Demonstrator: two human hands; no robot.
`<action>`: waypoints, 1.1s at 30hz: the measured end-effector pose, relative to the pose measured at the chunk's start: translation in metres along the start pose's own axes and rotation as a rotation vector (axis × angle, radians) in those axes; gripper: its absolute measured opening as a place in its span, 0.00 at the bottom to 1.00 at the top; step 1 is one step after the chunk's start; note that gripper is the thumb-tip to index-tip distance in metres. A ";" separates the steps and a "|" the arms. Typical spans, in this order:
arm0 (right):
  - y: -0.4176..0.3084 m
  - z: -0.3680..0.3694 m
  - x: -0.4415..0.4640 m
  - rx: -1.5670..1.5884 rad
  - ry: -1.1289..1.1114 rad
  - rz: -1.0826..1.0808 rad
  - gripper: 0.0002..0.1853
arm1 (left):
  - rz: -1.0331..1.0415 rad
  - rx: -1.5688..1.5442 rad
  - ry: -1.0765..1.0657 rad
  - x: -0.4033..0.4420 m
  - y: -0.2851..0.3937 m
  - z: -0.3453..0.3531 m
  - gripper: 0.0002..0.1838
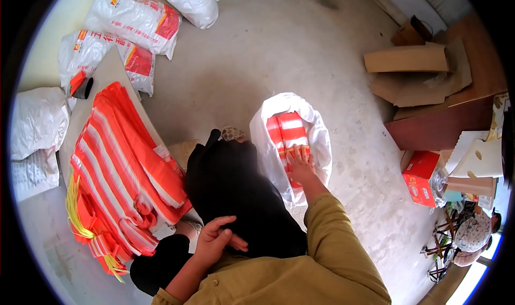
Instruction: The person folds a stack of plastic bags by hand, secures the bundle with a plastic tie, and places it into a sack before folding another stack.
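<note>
My right hand (301, 167) reaches down into a white woven sack (320, 128) on the floor. Its fingers are spread flat on folded red-and-white striped bundles (289, 125) inside, pressing on them without gripping. Over my lap, my left hand (219, 241) hangs with its fingers loosely bent and apart, holding nothing. To its left, a stack of red-and-white striped sheets, probably plastic bags (120, 160), lies on a table. Yellow strands (75, 208) rest at the stack's near left end.
Stuffed white bags (134, 23) with red print stand at the upper left. Opened cardboard (407, 60) sits on a brown wooden surface at the right, above a red box (421, 179). A person (472, 232) is at the far lower right. A small dark-and-red object (81, 86) lies on the table's far end.
</note>
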State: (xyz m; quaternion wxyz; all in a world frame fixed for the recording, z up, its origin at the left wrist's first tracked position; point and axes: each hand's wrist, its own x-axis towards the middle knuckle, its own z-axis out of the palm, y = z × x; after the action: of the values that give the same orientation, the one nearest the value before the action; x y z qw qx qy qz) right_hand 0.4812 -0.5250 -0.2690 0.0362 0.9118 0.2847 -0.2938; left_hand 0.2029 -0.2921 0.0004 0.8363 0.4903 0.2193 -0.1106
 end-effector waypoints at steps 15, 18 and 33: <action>0.004 -0.025 0.037 0.067 0.329 -0.026 0.36 | -0.030 -0.024 -0.031 0.001 -0.001 -0.004 0.22; -0.001 -0.039 0.053 0.045 0.210 -0.024 0.38 | -0.031 -0.068 -0.053 0.001 0.001 -0.005 0.22; 0.009 -0.037 0.030 0.054 0.237 -0.123 0.39 | -0.028 -0.008 -0.029 0.002 0.001 -0.002 0.22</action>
State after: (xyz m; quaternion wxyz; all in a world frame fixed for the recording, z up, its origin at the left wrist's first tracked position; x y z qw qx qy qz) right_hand 0.5246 -0.5089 -0.2558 -0.0403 0.9214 0.3345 -0.1935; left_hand 0.2041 -0.2902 -0.0006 0.8397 0.4823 0.2141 -0.1285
